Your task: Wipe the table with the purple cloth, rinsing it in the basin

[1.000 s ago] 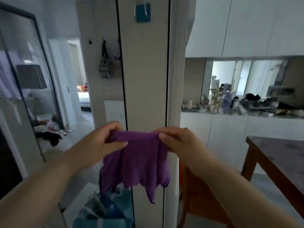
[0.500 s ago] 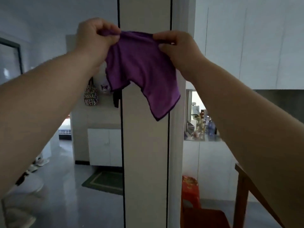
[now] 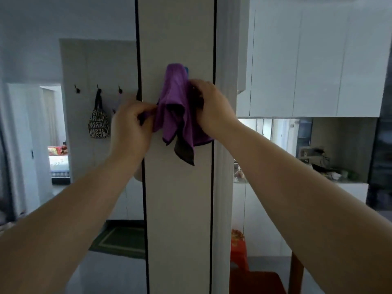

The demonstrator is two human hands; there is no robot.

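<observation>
The purple cloth [image 3: 176, 107] hangs against the white pillar [image 3: 178, 209], straight in front of the person and above the middle of the view. Its top is gathered into a narrow bunch over a small blue hook [image 3: 186, 70], of which only a corner shows at the 1 o'clock side of the bunch. From there the cloth falls toward 6 o'clock in loose folds, so its long axis is vertical, and a dark pointed corner is its lowest part.

Both hands are on it. The left hand [image 3: 131, 128] is at the 9 o'clock side of the cloth and pinches a side edge between thumb and curled fingers, pulling this edge a little outward. The right hand [image 3: 214, 109] is at the 3 o'clock side, its fingers curled into the folds and holding them. The right hand sits higher, so it is the nearer one to the hook; the left one is lower and further out.

I judge that the coming move depends on this line from hook to corner: the cloth is caught at 12 o'clock of both hands, so it can come free only upward and off the hook, not sideways.

The basin is not in view. Of the table I see perhaps only a wooden leg [image 3: 296, 272] at 5 o'clock, well apart from the cloth, beside a red stool [image 3: 238, 247].
</observation>
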